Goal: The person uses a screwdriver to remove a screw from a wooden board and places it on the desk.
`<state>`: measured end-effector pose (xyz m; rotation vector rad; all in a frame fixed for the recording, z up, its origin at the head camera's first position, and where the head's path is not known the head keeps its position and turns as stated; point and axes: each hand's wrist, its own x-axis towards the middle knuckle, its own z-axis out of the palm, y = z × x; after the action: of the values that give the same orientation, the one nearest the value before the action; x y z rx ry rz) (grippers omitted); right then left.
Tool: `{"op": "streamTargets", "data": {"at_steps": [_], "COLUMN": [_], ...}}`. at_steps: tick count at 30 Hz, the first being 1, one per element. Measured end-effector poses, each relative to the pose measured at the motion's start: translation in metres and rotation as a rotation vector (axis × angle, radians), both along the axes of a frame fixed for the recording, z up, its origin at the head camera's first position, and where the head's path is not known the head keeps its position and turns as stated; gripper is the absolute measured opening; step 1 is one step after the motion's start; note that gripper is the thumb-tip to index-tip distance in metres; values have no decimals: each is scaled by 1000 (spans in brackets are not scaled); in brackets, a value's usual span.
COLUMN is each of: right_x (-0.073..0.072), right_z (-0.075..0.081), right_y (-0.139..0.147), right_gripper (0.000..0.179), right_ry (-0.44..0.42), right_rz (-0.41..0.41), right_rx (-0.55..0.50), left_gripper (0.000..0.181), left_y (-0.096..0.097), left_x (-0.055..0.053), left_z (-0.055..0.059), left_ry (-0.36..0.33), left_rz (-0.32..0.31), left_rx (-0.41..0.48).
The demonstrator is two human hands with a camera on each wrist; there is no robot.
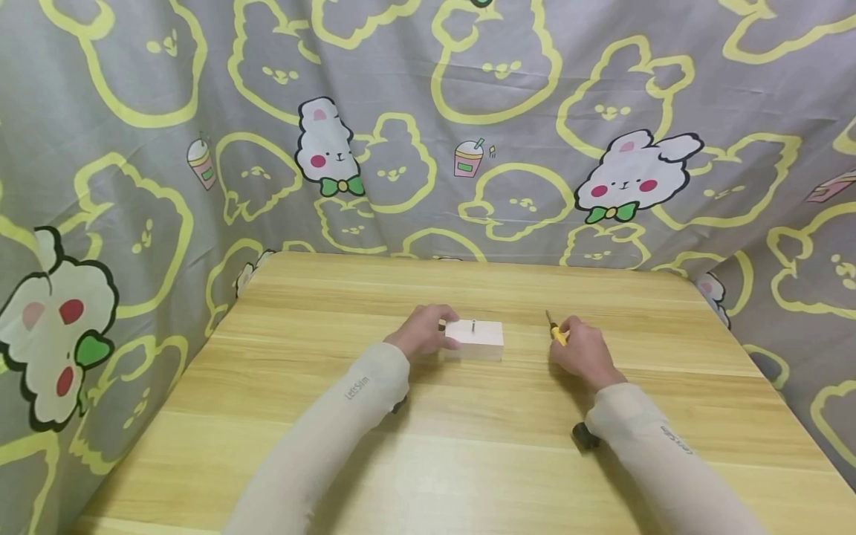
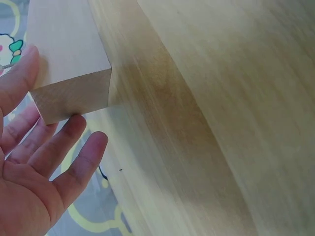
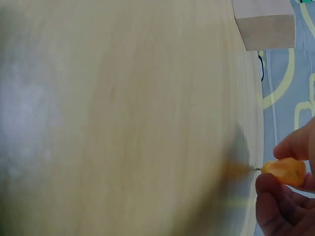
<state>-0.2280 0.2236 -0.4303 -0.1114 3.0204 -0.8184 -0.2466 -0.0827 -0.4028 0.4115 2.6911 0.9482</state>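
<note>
A pale wooden block (image 1: 483, 342) lies on the table in the head view, with a small metal screw (image 1: 473, 325) standing upright from its top. My left hand (image 1: 423, 331) grips the block's left end, thumb on the near side and a finger at the far side. In the left wrist view, fingertips (image 2: 76, 123) are right at the block's end face. To the right, apart from the block, my right hand (image 1: 585, 352) holds a screwdriver (image 1: 559, 336) by its yellow-and-black handle, its shaft pointing up and away from me. The right wrist view shows thumb and fingers around the yellow handle (image 3: 284, 171).
The wood-grain table (image 1: 461, 453) reaches back to a grey curtain (image 1: 401, 89) with cartoon animal prints, which also hangs along both sides. A dark wrist device (image 1: 585, 436) sits under the right sleeve.
</note>
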Motion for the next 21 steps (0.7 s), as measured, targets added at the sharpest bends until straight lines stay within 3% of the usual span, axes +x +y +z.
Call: {"op": "streamTargets", "data": {"at_steps": [11,16,21], "right_x": [-1,2,2], "right_z": [-9,-11,-11], "right_y": [-5,-7,-9], "right_gripper": [36,35,35], "right_ry": [-30,-49,-54], "right_rz": [0,11,6], "right_rx": [-5,-42,-58], "left_gripper": [52,48,43], "left_y": [2,3,9], "left_x": [-2,-5,-4], "left_z": [8,4,2], "left_ry": [22,114,182], "left_rz": [-45,-97,-138], "left_rx": [-59,-55,4]}}
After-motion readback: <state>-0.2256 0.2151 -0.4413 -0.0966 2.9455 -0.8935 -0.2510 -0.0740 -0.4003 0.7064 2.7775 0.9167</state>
